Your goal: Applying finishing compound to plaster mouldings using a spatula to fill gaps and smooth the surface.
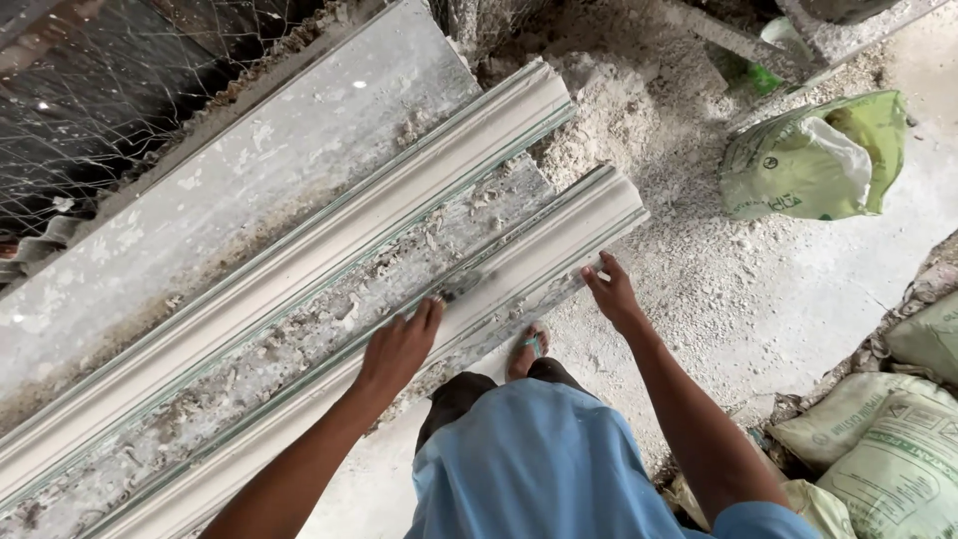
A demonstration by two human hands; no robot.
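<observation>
A long grey casting bench (249, 190) fills the upper left, running from 7 o'clock up toward 1 o'clock, its top crusted with dried plaster flakes. Behind it, at 10 o'clock, wire mesh (110, 90) hangs over a dark gap.

Two white plaster cornice mouldings lie along the bench, parallel. The far moulding (329, 250) sits untouched, with a rough strip of crumbs between it and the near one. The near moulding (479, 299) lies along the bench's front edge, its end at about 2 o'clock from the person's hands, and that's the piece being worked.

At 12 o'clock, a heap of pale plaster powder (619, 110) spreads over the concrete floor (798, 299). At 2 o'clock a green sack (818, 160) lies slumped on its side. More sacks (888, 429) are stacked at 4 o'clock.

The person stands at 6 o'clock in a blue shirt (539, 469), a sandalled foot (527, 349) showing just under the bench edge.

Now the hands. The left hand (399, 349) lies flat on the near moulding, fingers stretched forward, palm down, not wrapped around anything. Just ahead of its fingertips, a dark smudge (461, 286) marks the moulding. The right hand (611, 291) is at the moulding's front edge near its end, fingers open and loosely spread, touching the rim; whether it pinches the edge I can't tell.
</observation>
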